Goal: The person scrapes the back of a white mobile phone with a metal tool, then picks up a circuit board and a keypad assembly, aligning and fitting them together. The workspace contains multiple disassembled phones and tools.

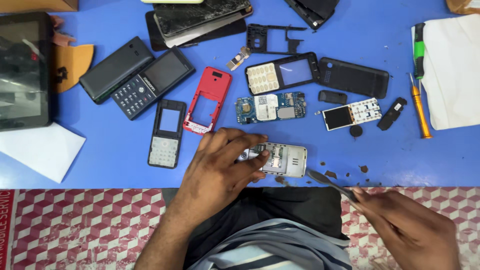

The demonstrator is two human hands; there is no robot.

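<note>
Left hand (222,167) is down on the blue table (110,160), fingers spread narrow and pressing on a silver phone body (280,160) near the table's front edge. That phone lies back-up with its slots exposed, long axis running nine to three o'clock; one end is tucked under the fingertips at nine, the other end points to three. Right hand (405,227) sits at about four o'clock from the phone, closed around a slim dark tool (327,181) whose flat tip points toward ten o'clock, stopping just beside the phone's lower right corner; whether it touches, I cannot tell.

At twelve o'clock from the phone lies a blue circuit board (271,107) carrying a white square label, long axis also left to right. At eleven, a red phone frame (207,100) stands nearly upright in the view. At nine o'clock, a black keypad front (167,132) points up the table. Out at two o'clock there is a small screen-and-keypad module (351,114), and beyond it an orange screwdriver (420,107) beside a white cloth (452,72). A white paper sheet (42,150) lies at the left edge. Below the table, a red-and-white checked surface (90,225) bears a red strip with white lettering at the far left.
</note>
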